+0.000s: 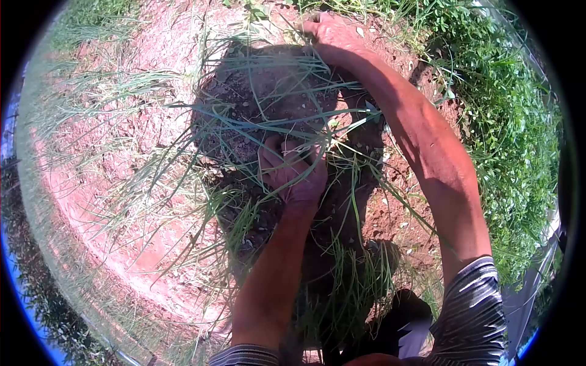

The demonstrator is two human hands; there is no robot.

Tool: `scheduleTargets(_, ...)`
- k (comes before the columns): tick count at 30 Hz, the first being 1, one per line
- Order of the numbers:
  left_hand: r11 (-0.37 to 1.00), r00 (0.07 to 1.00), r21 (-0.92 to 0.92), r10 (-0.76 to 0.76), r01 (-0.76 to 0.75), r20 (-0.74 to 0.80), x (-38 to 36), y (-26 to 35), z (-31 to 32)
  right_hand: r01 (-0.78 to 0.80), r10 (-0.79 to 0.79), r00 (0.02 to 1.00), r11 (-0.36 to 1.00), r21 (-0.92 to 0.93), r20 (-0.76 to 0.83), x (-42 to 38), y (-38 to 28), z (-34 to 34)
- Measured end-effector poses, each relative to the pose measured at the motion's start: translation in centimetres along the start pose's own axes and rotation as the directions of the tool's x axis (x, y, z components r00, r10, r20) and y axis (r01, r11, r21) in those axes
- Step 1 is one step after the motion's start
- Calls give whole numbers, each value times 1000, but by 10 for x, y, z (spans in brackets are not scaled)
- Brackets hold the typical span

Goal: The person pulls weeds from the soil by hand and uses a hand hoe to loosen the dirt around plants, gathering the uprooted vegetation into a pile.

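My left hand (296, 174) is low among long, thin, onion-like leaves (262, 125), in the shadow on the soil. Its fingers are curled, and leaves cross over them, so what they hold, if anything, is hidden. My right hand (332, 36) is farther out at the top, beside small weeds (259, 18) at the edge of the bare soil. Its fingers are drawn together near the ground; anything between them is too small to make out.
Dense leafy greenery (506, 158) runs down the right side. Rows of thin-leaved plants (146, 177) spread over sunlit reddish soil (122, 250) on the left. A dark shoe or trouser leg (406, 320) shows near the bottom.
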State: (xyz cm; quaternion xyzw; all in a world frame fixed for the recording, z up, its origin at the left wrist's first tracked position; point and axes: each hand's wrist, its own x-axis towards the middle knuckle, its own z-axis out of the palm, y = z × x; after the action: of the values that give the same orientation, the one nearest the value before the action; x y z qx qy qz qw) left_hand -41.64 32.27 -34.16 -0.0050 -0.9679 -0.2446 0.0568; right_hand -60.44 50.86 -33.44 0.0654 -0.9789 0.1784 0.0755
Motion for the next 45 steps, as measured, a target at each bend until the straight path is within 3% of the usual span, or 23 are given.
scheduleTargets(4, 1000, 999, -4, 27, -27, -18, -5, -4, 8, -30, 34, 999, 996, -82, 42, 11, 2, 8)
scheduleTargets(5, 999, 998, 10, 49, -49, -39, -4, -4, 8, -124, 126, 992, 984, 129, -10, 7, -1, 3)
scheduleTargets(8, 996, 992, 37, 89, -85, -94, -7, -1, 9, -336, 321, 939, 797, 501, 119, -25, -2, -20)
scheduleTargets(10, 993, 983, 48, 111, -105, -145, -5, 2, 9, -404, 363, 910, 663, 631, 200, -39, 9, -47)
scheduleTargets(12, 999, 999, -8, 36, -36, -34, -4, -1, 13, -414, 396, 893, 532, 739, 215, -58, 28, -78)
scheduleTargets(13, 999, 999, 5, 39, -39, 2, -6, -1, 12, -324, 248, 939, 414, 851, 237, -59, 56, -110)
scheduleTargets(16, 995, 999, 94, -27, 22, 46, -11, 1, 9, -373, 285, 927, 629, 682, 244, -103, 95, -198)
scheduleTargets(18, 990, 996, 125, -71, 64, 49, -12, 9, 7, -435, 341, 896, 804, 405, 285, -145, 117, -236)
scheduleTargets(20, 993, 1000, 115, -10, 10, 0, -13, 7, 10, -437, 360, 862, 884, 165, 357, -180, 135, -241)
scheduleTargets(21, 994, 999, 109, 20, -17, -27, -13, 4, 12, -419, 357, 846, 905, 79, 397, -193, 143, -235)
scheduleTargets(22, 999, 997, 11, -54, 53, 54, -13, -1, 15, -390, 353, 831, 921, -2, 430, -207, 152, -223)
scheduleTargets(25, 994, 999, 102, -45, 42, 24, -17, 12, 6, -295, 328, 843, 945, -143, 426, -239, 171, -171)
scheduleTargets(26, 993, 999, 103, -50, 48, 16, -17, 14, 5, -230, 323, 881, 931, -283, 347, -257, 174, -152)
scheduleTargets(29, 986, 999, 161, -44, 43, 2, -15, 6, 13, -335, 402, 913, 842, -423, 76, -278, 185, -117)
scheduleTargets(32, 998, 999, 56, -33, 36, -41, -14, 1, 19, -622, 696, 718, 621, -477, -30, -274, 182, -110)
scheduleTargets(33, 994, 998, 89, -68, 69, -16, -13, 0, 19, -536, 471, 830, 821, -196, -299, -281, 173, -121)
scheduleTargets(35, 981, 990, 143, -140, 134, 34, -12, 6, 16, -593, 598, 784, 801, 85, -164, -272, 158, -144)
scheduleTargets(38, 992, 995, 84, -94, 92, 23, -16, 1, 17, -657, 705, 705, 609, 443, 77, -259, 142, -187)
scheduleTargets(40, 1000, 1000, 4, -9, 9, -24, -14, -5, 23, -631, 634, 763, 689, 356, 126, -264, 147, -200)
scheduleTargets(43, 1000, 998, 28, 13, -12, -59, -14, -5, 24, -516, 499, 840, 856, 33, 212, -273, 162, -186)
scheduleTargets(44, 983, 998, 183, 0, 12, -69, -14, -1, 21, -464, 463, 852, 884, -61, 244, -271, 165, -175)
scheduleTargets(45, 978, 993, 204, 63, -40, -105, -13, -3, 23, -399, 425, 864, 905, -148, 271, -272, 168, -165)
